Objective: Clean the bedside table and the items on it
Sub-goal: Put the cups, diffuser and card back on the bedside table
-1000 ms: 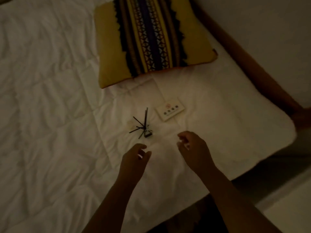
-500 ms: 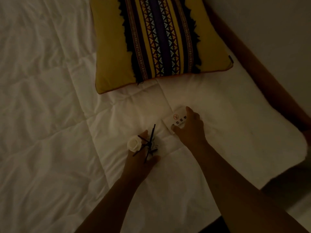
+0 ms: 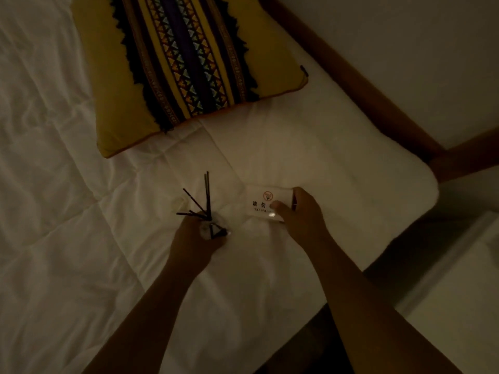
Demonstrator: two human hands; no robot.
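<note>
both items now in hand

where a second ago both hands hovered empty, the white bed (image 3: 81, 238) now gives up its items: right hand (image 3: 299, 215) pinching the no-smoking sign (image 3: 259, 202), left hand (image 3: 198, 238) closed around the reed diffuser (image 3: 208, 211), ready for wiping.

Both forearms are bare up to the lower edge of the picture; no sleeve shows on them. The left hand (image 3: 195, 236) and the right hand (image 3: 298, 211) wear no glove. The light is dim, so small details are hard to see.
</note>
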